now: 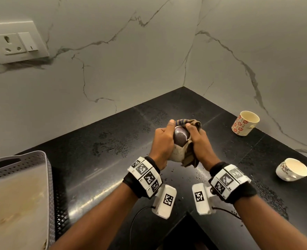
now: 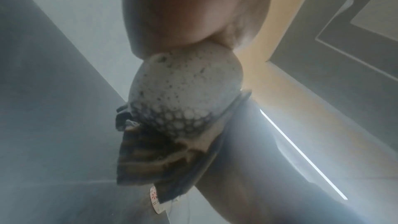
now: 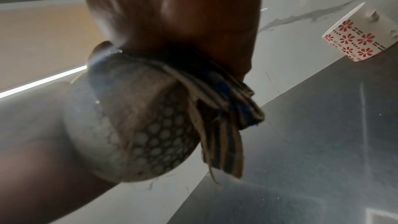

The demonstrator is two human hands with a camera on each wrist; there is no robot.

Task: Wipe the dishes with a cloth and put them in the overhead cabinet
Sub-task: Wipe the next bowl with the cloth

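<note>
A speckled cream cup with a dark inside (image 1: 180, 139) is held above the black counter (image 1: 113, 141). My left hand (image 1: 162, 141) grips its left side, thumb at the rim. My right hand (image 1: 197, 139) presses a striped brown cloth (image 1: 190, 156) against its right side and rim. The left wrist view shows the cup (image 2: 185, 91) from below, with the cloth (image 2: 155, 156) hanging under it. In the right wrist view the cloth (image 3: 217, 108) drapes over the cup's honeycomb-patterned wall (image 3: 155, 139). The fingers behind the cup are hidden.
A red-flowered mug (image 1: 245, 123) (image 3: 361, 38) stands at the right by the marble wall. A small white bowl (image 1: 292, 169) lies tilted near the right edge. A grey perforated tray (image 1: 19, 186) holding a board sits at the left. The counter is wet with droplets.
</note>
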